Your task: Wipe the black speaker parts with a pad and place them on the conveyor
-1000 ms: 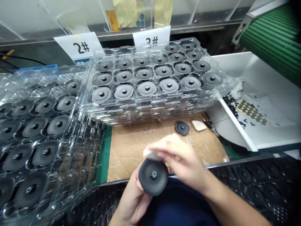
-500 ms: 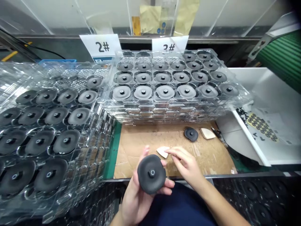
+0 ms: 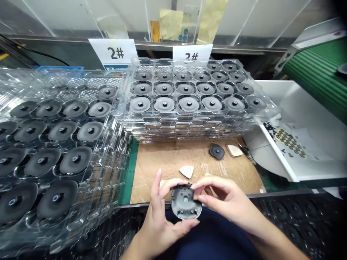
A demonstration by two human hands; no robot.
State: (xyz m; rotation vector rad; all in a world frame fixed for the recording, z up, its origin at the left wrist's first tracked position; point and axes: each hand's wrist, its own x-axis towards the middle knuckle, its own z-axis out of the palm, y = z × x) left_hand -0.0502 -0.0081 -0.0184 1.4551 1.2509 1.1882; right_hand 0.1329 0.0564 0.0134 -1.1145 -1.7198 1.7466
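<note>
One round, dark-grey plastic disc [image 3: 185, 207], studded side showing, was held above a navy-clothed lap [image 3: 214, 240]: the left hand [image 3: 159, 225] gripped its opposite rims, the right hand [image 3: 226, 193] grasped its right edge. Just beyond, a white, rounded-triangular pad [image 3: 187, 171] lay on flat brown cardboard [image 3: 154, 162]; farther right, another dark disc [image 3: 217, 151] sat beside a cream pad [image 3: 234, 150].

The held part [image 3: 181, 203] looks like dark moulded plastic, faintly shiny. The far trays [image 3: 189, 117] are clear, glossy plastic; the discs [image 3: 189, 107] in them look smooth and matt. The cardboard [image 3: 157, 162] is dull, the right bin [image 3: 320, 151] smooth, the far-right belt [image 3: 320, 72] ribbed.
</note>
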